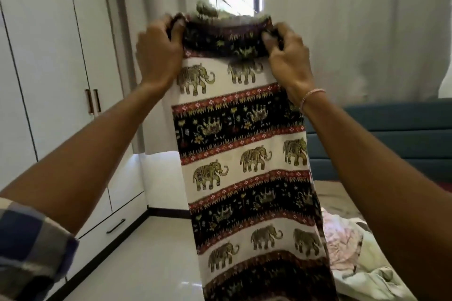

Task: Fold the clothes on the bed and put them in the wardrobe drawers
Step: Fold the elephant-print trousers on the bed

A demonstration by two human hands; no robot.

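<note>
Nearest me, checked sleeve (29,247) bunched up. Low right, crumpled pale clothes (342,247) wait. Elephant-print garment (244,154) hangs full length in midair, thin, limp, banded cream and black; I judge it's held high to straighten before folding. Left hand (159,54) and right hand (286,56) pinch its gathered top edge. Wardrobe drawer (117,217) far left.

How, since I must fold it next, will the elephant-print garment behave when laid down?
Probably floppy: the elephant-print garment hangs limp from where the left hand and right hand grip its top edge. Likely light, since grips at two corners carry it. Its gathered top may bunch.
</note>
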